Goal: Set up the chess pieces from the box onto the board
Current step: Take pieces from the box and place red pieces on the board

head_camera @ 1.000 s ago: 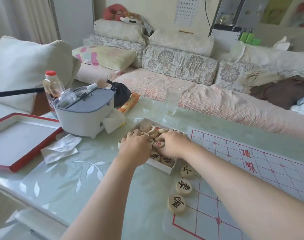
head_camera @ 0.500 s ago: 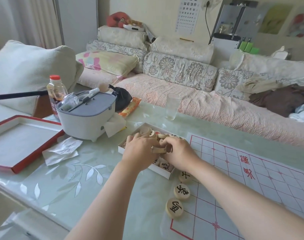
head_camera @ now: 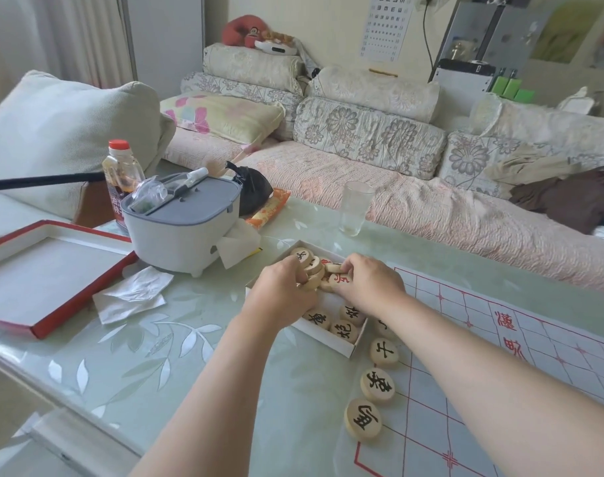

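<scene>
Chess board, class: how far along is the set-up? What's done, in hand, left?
Done: three black-lettered discs sit along the left edge of the board. In hand: the left hand and right hand both grip discs inside the box. Left: more loose discs lie in the box, and the grid looks mostly bare.

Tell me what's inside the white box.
Wooden chess pieces: three flat at the near end, more heaped at the far end. The left hand and right hand hide the middle.
</scene>
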A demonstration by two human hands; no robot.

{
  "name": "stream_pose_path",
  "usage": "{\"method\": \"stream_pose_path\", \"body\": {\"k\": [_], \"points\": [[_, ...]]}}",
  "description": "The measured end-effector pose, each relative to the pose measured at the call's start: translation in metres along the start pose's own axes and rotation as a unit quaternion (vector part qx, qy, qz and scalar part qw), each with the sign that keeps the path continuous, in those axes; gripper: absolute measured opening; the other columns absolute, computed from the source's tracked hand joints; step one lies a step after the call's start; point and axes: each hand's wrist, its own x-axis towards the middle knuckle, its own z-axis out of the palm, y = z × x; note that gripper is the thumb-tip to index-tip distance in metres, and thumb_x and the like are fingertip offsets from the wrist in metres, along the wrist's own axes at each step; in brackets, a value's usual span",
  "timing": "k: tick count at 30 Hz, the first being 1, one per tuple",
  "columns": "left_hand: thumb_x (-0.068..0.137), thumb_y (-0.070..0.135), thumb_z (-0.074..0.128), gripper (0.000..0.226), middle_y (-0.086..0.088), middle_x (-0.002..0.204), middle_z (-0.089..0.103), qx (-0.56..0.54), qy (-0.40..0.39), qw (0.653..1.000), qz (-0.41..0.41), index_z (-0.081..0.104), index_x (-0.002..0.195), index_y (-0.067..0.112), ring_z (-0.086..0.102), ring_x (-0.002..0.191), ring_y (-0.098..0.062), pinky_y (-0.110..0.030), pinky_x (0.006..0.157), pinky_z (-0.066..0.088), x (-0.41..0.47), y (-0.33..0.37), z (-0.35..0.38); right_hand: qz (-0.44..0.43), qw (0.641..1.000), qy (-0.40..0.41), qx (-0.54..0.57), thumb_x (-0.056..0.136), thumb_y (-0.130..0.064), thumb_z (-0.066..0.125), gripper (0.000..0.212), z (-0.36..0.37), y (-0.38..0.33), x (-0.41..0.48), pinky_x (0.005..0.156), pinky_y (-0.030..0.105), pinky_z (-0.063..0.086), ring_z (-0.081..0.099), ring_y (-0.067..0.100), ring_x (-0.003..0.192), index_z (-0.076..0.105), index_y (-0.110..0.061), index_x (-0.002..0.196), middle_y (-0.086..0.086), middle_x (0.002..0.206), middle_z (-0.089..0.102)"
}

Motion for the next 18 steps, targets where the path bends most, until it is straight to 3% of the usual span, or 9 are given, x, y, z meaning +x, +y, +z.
{"method": "stream_pose_path", "body": {"k": [4,7,12,18], "points": [[0.077,0.035,0.07,0.022,0.008,0.08,0.055,-0.017,0.007,0.999,0.027,0.056,0.082,0.018,0.049,0.071,-0.011,-0.023,0.057,0.041,-0.001,-0.002,0.0,0.017,0.996,-0.01,-0.092,0.083,-0.067,0.055,0.062,0.006,-0.014,0.006,0.08,0.033,0.043,0.059,0.028,0.112,0.057,-0.019,0.121,0.006,0.122,0.054],[0.073,0.035,0.075,0.028,0.011,0.08,0.052,-0.029,0.01,0.999,0.041,0.054,0.085,0.02,0.049,0.074,-0.014,-0.025,0.058,0.041,-0.001,-0.005,-0.002,0.031,0.994,-0.03,-0.105,0.088,-0.058,0.053,0.056,0.009,-0.019,0.008,0.081,0.033,0.044,0.059,0.029,0.112,0.058,-0.015,0.125,0.008,0.122,0.052],[0.062,0.035,0.085,0.057,0.01,0.106,0.056,-0.023,-0.015,0.998,0.06,0.055,0.111,0.028,0.054,0.095,-0.014,-0.03,0.076,0.049,-0.001,0.002,-0.006,0.028,0.998,-0.039,-0.044,0.078,-0.056,0.066,0.054,-0.001,-0.011,0.001,0.08,0.033,0.048,0.059,0.024,0.104,0.059,-0.022,0.12,0.002,0.119,0.049],[0.065,0.047,0.082,0.055,0.007,0.105,0.054,0.009,-0.048,0.994,0.101,0.061,0.111,0.026,0.051,0.096,-0.014,-0.028,0.078,0.045,-0.01,0.036,0.013,0.007,0.998,0.006,0.062,0.078,-0.052,0.072,0.051,-0.034,0.036,-0.033,0.081,0.031,0.043,0.054,0.016,0.105,0.057,-0.025,0.119,-0.006,0.118,0.053]]}}
